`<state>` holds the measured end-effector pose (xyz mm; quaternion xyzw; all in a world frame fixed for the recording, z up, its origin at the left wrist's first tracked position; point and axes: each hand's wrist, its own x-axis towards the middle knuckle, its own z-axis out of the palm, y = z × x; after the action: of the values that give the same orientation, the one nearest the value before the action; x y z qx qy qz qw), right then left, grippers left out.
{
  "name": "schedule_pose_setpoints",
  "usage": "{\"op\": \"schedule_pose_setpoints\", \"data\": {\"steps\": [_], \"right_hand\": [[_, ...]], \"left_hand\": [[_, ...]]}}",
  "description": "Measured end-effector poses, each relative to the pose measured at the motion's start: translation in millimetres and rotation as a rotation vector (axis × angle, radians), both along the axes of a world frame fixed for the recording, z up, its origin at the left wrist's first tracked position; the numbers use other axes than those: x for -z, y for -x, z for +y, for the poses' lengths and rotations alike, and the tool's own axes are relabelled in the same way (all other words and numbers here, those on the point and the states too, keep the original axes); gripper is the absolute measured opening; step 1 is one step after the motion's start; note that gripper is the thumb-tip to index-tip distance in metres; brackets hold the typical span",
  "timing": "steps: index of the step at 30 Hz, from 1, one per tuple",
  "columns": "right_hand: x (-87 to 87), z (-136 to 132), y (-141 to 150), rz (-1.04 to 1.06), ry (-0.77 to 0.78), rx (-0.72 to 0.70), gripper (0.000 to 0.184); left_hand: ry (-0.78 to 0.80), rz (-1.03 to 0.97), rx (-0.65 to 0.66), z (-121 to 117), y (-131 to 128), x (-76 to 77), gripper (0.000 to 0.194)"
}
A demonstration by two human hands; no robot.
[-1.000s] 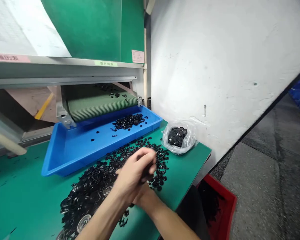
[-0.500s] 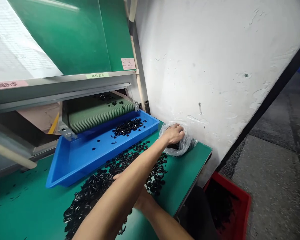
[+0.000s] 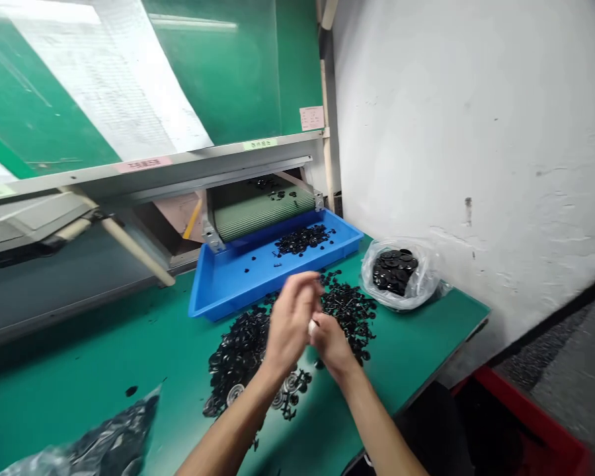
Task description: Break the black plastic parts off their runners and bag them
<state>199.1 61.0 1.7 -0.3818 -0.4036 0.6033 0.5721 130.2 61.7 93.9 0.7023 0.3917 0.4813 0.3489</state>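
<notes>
My left hand (image 3: 292,320) is raised over a pile of small black plastic parts (image 3: 245,344), its bent fingers blurred by motion. Close against it, my right hand (image 3: 330,340) is closed, thumb pressed to the fingers. A small pale patch shows at that thumb; whatever the fingers hold is hidden. More black parts (image 3: 350,307), many thin and branched, spread behind and right of the hands. Several shiny round discs (image 3: 235,395) lie near my left forearm. To the right, a clear plastic bag (image 3: 424,281) stands open with black discs (image 3: 395,270) inside.
A blue tray (image 3: 228,291) with black parts sits below a green conveyor belt (image 3: 262,215). Another filled plastic bag (image 3: 114,439) lies at the front left. A white wall (image 3: 451,132) borders the green table (image 3: 426,337) on the right. A red bin (image 3: 530,416) stands lower right.
My left hand has left the clear bag and come back over the pile beside my right hand. The view has turned left, bringing the front-left bag into sight.
</notes>
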Motion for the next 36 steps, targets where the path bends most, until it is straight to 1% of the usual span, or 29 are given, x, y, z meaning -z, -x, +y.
{"op": "schedule_pose_setpoints", "data": {"steps": [1, 2, 3, 5, 8, 10, 11, 15, 16, 18, 21, 24, 26, 29, 31, 33, 36], "right_hand": [[-2.0, -3.1, -0.2, 0.002, 0.000, 0.003, 0.038], [-3.7, -6.4, 0.2, 0.015, 0.009, 0.000, 0.038], [-5.2, -9.9, 1.4, 0.026, 0.023, -0.007, 0.038], [-6.8, -17.0, 6.3, 0.006, 0.041, -0.021, 0.037], [-7.3, -29.5, 17.2, -0.104, 0.010, -0.057, 0.030], [-8.4, -40.3, 23.4, -0.237, -0.026, -0.076, 0.023], [-9.6, -46.5, 25.7, -0.314, -0.042, -0.082, 0.021], [-15.5, -70.9, 33.7, -0.655, -0.158, -0.056, 0.022], [-15.9, -75.8, 36.5, -0.725, -0.193, -0.033, 0.021], [-14.0, -83.5, 43.3, -0.795, -0.226, 0.018, 0.019], [-7.4, -90.0, 53.2, -0.782, -0.218, 0.060, 0.026], [-3.9, -92.5, 59.4, -0.800, -0.271, 0.060, 0.030], [-5.6, -92.3, 62.1, -0.793, -0.297, 0.054, 0.029], [-11.4, -89.3, 66.7, -0.740, -0.281, 0.047, 0.026], [-14.2, -86.6, 70.9, -0.692, -0.243, 0.034, 0.025], [-14.4, -84.2, 75.1, -0.613, -0.152, 0.002, 0.028], [-10.3, -79.6, 74.6, -0.516, 0.009, -0.067, 0.030]], "left_hand": [[0.115, -0.101, -0.113, -7.4, 24.6, 6.0, 0.020], [0.220, -0.146, -0.196, -14.3, 46.0, 12.9, 0.019], [0.311, -0.134, -0.241, -20.8, 63.7, 20.1, 0.021], [0.454, -0.109, -0.248, -32.5, 86.9, 33.8, 0.027], [0.566, -0.079, -0.150, -45.6, 99.5, 47.4, 0.034], [0.568, 0.004, -0.076, -52.0, 103.5, 52.5, 0.032], [0.545, 0.065, -0.050, -55.1, 106.1, 54.7, 0.030], [0.329, 0.322, -0.047, -70.1, 120.8, 66.7, 0.024], [0.287, 0.361, -0.043, -74.2, 123.9, 70.0, 0.022], [0.260, 0.364, -0.018, -81.6, 127.6, 74.9, 0.022], [0.281, 0.261, 0.030, -89.5, 128.7, 77.3, 0.024], [0.299, 0.145, 0.012, -93.8, 129.6, 77.4, 0.021], [0.338, 0.096, -0.001, -95.2, 131.2, 78.5, 0.019], [0.364, 0.086, -0.032, -96.4, 133.0, 82.3, 0.015], [0.346, 0.126, -0.090, -97.2, 132.9, 85.6, 0.015], [0.360, 0.169, -0.142, -97.5, 132.2, 88.5, 0.016], [0.474, 0.128, -0.178, -94.5, 132.7, 89.4, 0.021]]}}
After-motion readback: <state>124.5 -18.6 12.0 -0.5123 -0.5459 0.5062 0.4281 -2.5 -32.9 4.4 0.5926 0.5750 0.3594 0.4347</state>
